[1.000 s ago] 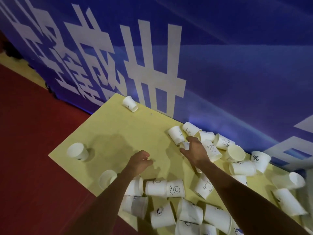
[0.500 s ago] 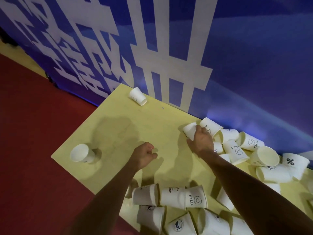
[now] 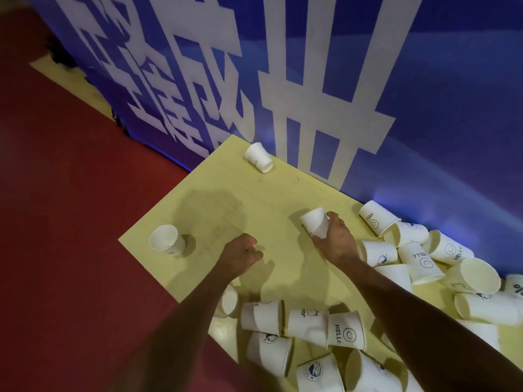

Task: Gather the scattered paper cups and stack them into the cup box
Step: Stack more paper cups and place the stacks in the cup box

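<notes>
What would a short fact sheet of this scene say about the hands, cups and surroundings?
Table: yellow
Banner: blue, white characters
Right hand: grips a tilted paper cup
Left hand: fingers curled, nothing seen in it
Upright cup: alone near the table's left corner
Sideways cup: alone by the banner
Cup pile: jumbled, near and right
Cup box: not in view

I count about twenty white paper cups (image 3: pixel 345 331), one yellow table (image 3: pixel 226 193), one big blue banner (image 3: pixel 452 108), and two hands: left hand (image 3: pixel 240 254), right hand (image 3: pixel 336 239)
</notes>
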A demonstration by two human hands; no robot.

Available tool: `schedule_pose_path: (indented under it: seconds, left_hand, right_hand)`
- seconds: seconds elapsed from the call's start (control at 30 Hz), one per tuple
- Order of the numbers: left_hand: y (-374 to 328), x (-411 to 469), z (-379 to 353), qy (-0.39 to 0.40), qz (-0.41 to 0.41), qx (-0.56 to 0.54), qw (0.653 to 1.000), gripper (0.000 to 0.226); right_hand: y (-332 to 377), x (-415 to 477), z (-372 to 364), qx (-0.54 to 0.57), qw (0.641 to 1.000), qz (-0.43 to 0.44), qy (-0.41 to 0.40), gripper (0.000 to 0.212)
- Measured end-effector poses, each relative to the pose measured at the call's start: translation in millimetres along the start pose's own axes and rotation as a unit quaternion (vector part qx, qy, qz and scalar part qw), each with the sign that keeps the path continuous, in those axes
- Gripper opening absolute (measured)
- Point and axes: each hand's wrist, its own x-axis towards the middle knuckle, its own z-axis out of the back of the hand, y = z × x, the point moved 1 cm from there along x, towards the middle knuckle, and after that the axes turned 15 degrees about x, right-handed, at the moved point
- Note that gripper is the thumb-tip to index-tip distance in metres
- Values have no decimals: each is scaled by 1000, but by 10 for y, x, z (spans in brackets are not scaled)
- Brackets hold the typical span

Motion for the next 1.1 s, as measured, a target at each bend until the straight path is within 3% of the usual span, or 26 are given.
schedule_pose_path:
  seconds: [0.33,0.5,0.6,0.83,0.97,1.1]
  left_hand:
    - [506,-108,452,-128,32,30,991,41]
    - [850,-141,808,-280,138,137,940,58]
    - [1015,-105,864,-263,192,150,933,75]
    - [1163,71,812,-229,241,79,940,89]
    - [1300,175,780,-234,231,42,944,88]
    - [1215,187,760,-241,208,34,947,73]
  right_hand:
    - [600,-196,-461,55,995,61,56,75]
    - [760,-198,-600,56,993,77,64,74]
    - [731,-203,-642,56,994,72,66,72]
    - [513,-216,-610,60,995,49,61,72]
    - [383,-232,-520,67,995,44,51,73]
    - [277,-263,-387,76,996,41,31,75]
